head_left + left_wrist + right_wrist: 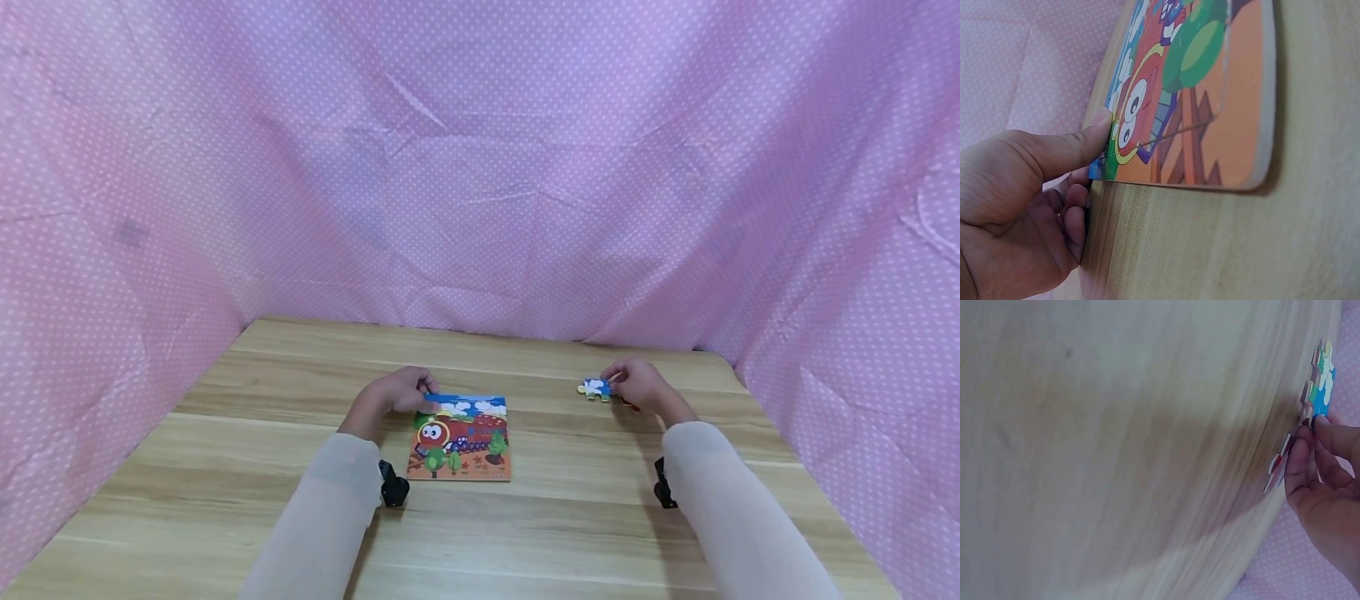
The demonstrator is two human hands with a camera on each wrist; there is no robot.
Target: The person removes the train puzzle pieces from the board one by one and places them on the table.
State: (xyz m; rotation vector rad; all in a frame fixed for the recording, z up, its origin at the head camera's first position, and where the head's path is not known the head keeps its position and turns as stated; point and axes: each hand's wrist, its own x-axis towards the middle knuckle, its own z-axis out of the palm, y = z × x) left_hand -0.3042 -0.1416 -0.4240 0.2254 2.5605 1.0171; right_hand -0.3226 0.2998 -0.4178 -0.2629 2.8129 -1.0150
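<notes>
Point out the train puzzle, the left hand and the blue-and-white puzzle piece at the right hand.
Train puzzle [461,442]: head view, middle of its printed picture.
Left hand [1016,187]: left wrist view, base of the thumb.
Blue-and-white puzzle piece [596,387]: head view, its printed upper face.

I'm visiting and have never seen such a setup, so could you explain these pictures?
No machine here: these are a person's bare hands. The wide picture comes from a camera on the head; the two close ones come from a camera on each wrist. On the wooden table lies a picture puzzle showing a red train with eyes. The left hand grips its far left corner. The right hand pinches a blue-and-white puzzle piece; something red, perhaps another piece, shows beside that hand.
</notes>
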